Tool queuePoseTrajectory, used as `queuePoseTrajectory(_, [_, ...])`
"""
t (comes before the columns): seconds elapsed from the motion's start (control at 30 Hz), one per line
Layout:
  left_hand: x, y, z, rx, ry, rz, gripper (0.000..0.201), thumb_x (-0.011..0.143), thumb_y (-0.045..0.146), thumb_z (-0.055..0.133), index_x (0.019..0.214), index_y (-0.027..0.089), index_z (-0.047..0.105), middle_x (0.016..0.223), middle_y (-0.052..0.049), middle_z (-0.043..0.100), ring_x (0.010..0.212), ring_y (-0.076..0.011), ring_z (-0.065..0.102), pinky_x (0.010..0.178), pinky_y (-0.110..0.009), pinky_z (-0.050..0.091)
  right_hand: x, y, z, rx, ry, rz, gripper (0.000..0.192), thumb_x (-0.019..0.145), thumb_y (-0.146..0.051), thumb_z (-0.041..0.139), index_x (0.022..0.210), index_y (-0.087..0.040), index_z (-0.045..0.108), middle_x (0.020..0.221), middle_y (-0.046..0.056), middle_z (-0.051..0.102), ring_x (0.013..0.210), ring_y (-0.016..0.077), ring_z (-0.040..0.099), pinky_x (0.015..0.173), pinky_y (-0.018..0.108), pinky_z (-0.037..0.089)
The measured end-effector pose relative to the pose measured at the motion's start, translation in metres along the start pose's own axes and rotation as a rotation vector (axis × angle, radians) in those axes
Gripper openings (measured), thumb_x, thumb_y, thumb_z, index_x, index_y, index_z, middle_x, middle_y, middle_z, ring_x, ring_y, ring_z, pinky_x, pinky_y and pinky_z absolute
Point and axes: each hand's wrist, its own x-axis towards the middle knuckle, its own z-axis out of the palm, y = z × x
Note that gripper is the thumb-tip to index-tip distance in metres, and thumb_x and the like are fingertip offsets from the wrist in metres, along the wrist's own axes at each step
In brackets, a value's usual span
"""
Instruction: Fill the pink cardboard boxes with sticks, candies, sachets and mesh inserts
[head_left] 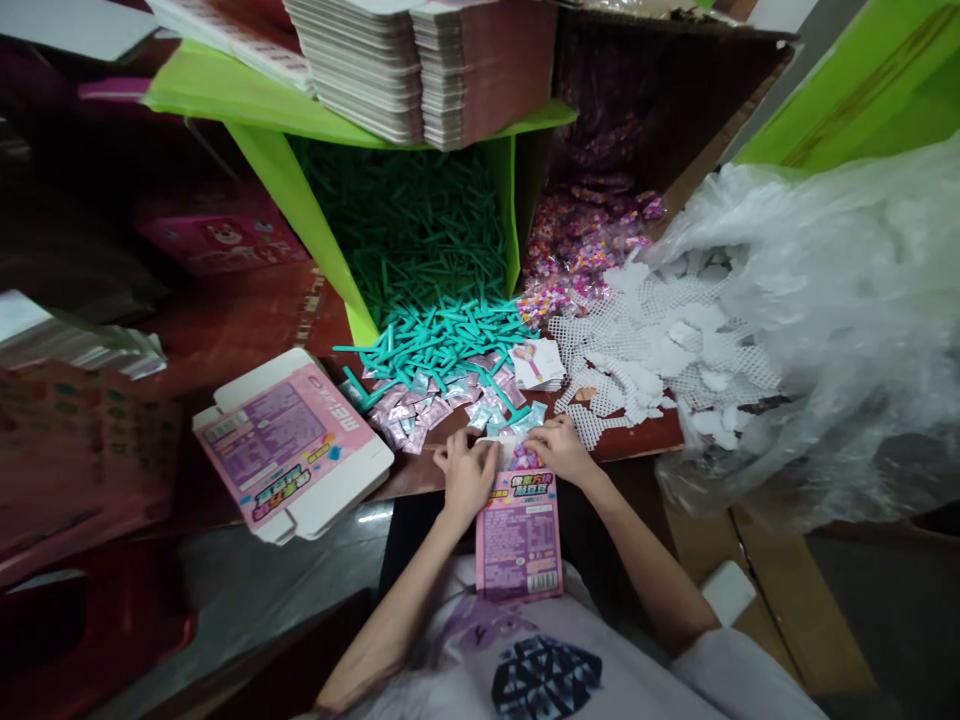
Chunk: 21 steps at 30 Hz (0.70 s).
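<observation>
Pink box (pixel 519 535) gripped at its open top by left hand (pixel 466 472) and right hand (pixel 559 447); bead packet (pixel 525 458) partly in, flap unclosed; sachets (pixel 420 405) loose just beyond fingers

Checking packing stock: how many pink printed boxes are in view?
2. One pink box is held by the left hand and right hand; one flat box lies left. More may be hidden.

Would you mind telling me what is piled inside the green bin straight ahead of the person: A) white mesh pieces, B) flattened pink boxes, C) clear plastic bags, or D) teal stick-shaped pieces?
D: the green bin is filled with teal stick-shaped pieces that spill onto the table, while the white mesh pieces lie off to the right.
</observation>
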Motion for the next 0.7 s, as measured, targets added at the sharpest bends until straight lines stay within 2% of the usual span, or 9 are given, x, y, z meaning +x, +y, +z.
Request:
queuePoseTrajectory(0.13, [-0.005,0.002,0.004,0.032,0.024,-0.003,0.029,0.089,0.037,0.044,0.086,0.022,0.069,0.111,-0.01,0.054,0.108,-0.027,0.045,0.091,-0.048,0.024,0.004,-0.006,-0.002,-0.157,-0.159,-0.069,0.022,0.088,-0.026,0.054,0.072,-0.019,0.068,0.073,0.002,0.067,0.074,0.0148,0.054,0.084,0.035,0.025])
queuePoseTrajectory(0.23, [-0.007,0.004,0.006,0.06,0.048,-0.04,0.029,0.088,0.035,0.044,0.082,0.019,0.067,0.109,-0.011,0.054,0.107,-0.0281,0.045,0.091,-0.049,0.024,0.009,-0.008,-0.002,-0.238,-0.223,-0.091,0.022,0.086,-0.025,0.056,0.069,-0.019,0.069,0.07,0.004,0.067,0.074,0.0162,0.054,0.084,0.036,0.024])
queuePoseTrajectory(0.3, [-0.007,0.004,0.007,0.078,0.044,-0.055,0.026,0.087,0.034,0.045,0.084,0.018,0.065,0.108,-0.011,0.053,0.107,-0.0292,0.044,0.09,-0.05,0.024,0.013,-0.008,-0.001,-0.244,-0.221,-0.097,0.021,0.085,-0.025,0.058,0.068,-0.019,0.069,0.068,0.004,0.066,0.075,0.0177,0.054,0.083,0.036,0.025])
queuePoseTrajectory(0.37, [-0.006,0.002,0.008,0.056,0.066,-0.097,0.025,0.087,0.032,0.043,0.088,0.017,0.063,0.109,-0.012,0.052,0.107,-0.0294,0.044,0.09,-0.05,0.025,0.016,-0.006,0.002,-0.193,-0.069,-0.092,0.015,0.084,-0.025,0.059,0.076,-0.02,0.07,0.073,0.004,0.066,0.077,0.0186,0.054,0.084,0.037,0.027])
queuePoseTrajectory(0.47, [-0.003,-0.003,0.009,-0.053,0.117,-0.198,0.028,0.09,0.032,0.036,0.092,0.017,0.06,0.109,-0.012,0.051,0.107,-0.0274,0.045,0.09,-0.048,0.027,0.016,-0.005,0.007,-0.085,0.313,-0.041,0.014,0.085,-0.028,0.058,0.088,-0.023,0.071,0.08,0.004,0.067,0.08,0.0193,0.053,0.089,0.038,0.028])
queuePoseTrajectory(0.5, [-0.003,-0.004,0.009,-0.07,0.127,-0.219,0.028,0.09,0.033,0.036,0.092,0.017,0.06,0.108,-0.012,0.051,0.106,-0.0273,0.045,0.09,-0.048,0.027,0.015,-0.004,0.009,-0.056,0.374,-0.045,0.015,0.086,-0.029,0.058,0.089,-0.023,0.071,0.081,0.004,0.067,0.08,0.0194,0.053,0.089,0.038,0.028])
queuePoseTrajectory(0.53, [-0.003,-0.005,0.009,-0.067,0.135,-0.229,0.029,0.09,0.034,0.037,0.091,0.017,0.06,0.107,-0.012,0.052,0.105,-0.0277,0.045,0.09,-0.049,0.027,0.015,-0.004,0.011,-0.031,0.375,-0.064,0.015,0.086,-0.029,0.058,0.088,-0.024,0.072,0.081,0.004,0.068,0.08,0.0192,0.052,0.089,0.038,0.029])
queuePoseTrajectory(0.57, [-0.004,-0.005,0.009,-0.046,0.138,-0.227,0.03,0.089,0.036,0.039,0.088,0.017,0.062,0.106,-0.012,0.052,0.104,-0.0286,0.044,0.089,-0.05,0.026,0.014,-0.003,0.014,-0.012,0.326,-0.093,0.014,0.086,-0.028,0.058,0.086,-0.025,0.072,0.08,0.003,0.068,0.079,0.0188,0.052,0.089,0.038,0.029])
queuePoseTrajectory(0.7, [-0.009,-0.002,0.007,0.058,0.121,-0.169,0.041,0.087,0.038,0.041,0.065,0.018,0.068,0.101,-0.012,0.056,0.102,-0.0327,0.041,0.088,-0.056,0.024,0.012,-0.007,0.02,-0.029,-0.034,-0.184,0.013,0.084,-0.026,0.061,0.08,-0.026,0.073,0.074,0.001,0.063,0.078,0.0167,0.051,0.087,0.037,0.027])
